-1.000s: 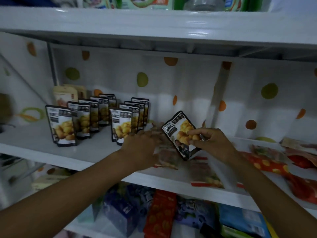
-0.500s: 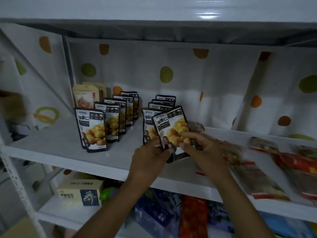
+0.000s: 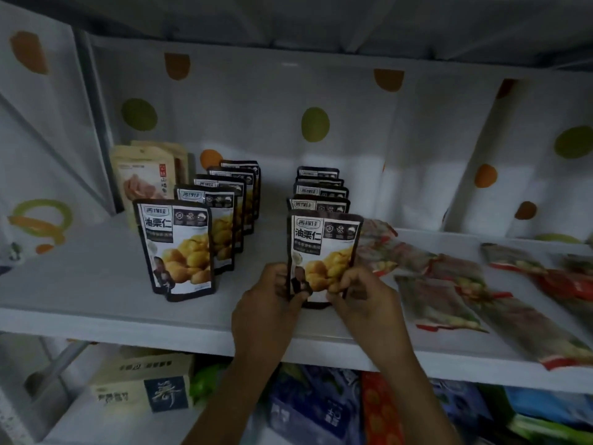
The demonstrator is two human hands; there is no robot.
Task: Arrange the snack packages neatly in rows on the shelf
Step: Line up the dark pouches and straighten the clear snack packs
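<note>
Head view, the only one. Landmark: the right row of standing black pouches (image 3: 319, 191) on the white shelf board (image 3: 96, 284)

- My left hand (image 3: 266, 303) and right hand (image 3: 362, 297) each pinch a bottom corner of one black foil pouch printed with yellow chestnuts (image 3: 324, 248), fingers curled round its edges
- This pouch stands upright at the front end of the landmark row. My hands cover its base, so I cannot tell whether it has touched the board
- Left of the landmark row, across a bare gap: a second row of the same pouches (image 3: 221, 200). Further left and behind it: beige paper pouches (image 3: 141, 181)
- Right of the landmark row: long red-and-clear wrappers (image 3: 442, 284) lying flat and loose, the nearest just beside my pouch

Risks, as I judge them:
- A soft base that isn't spread flat could let the pouch topple back on release and domino the landmark row
- The nearest loose wrapper could push it out of line
- Set too far forward, it could tip off the board's lip

Hard to make out:
- The light is dim and the edges blurred
- Rear pouches of the landmark row show only their tops, so the count is unsure
- The wrappers are cut off at the right
- The goods below the board are partly hidden by my forearms
</note>
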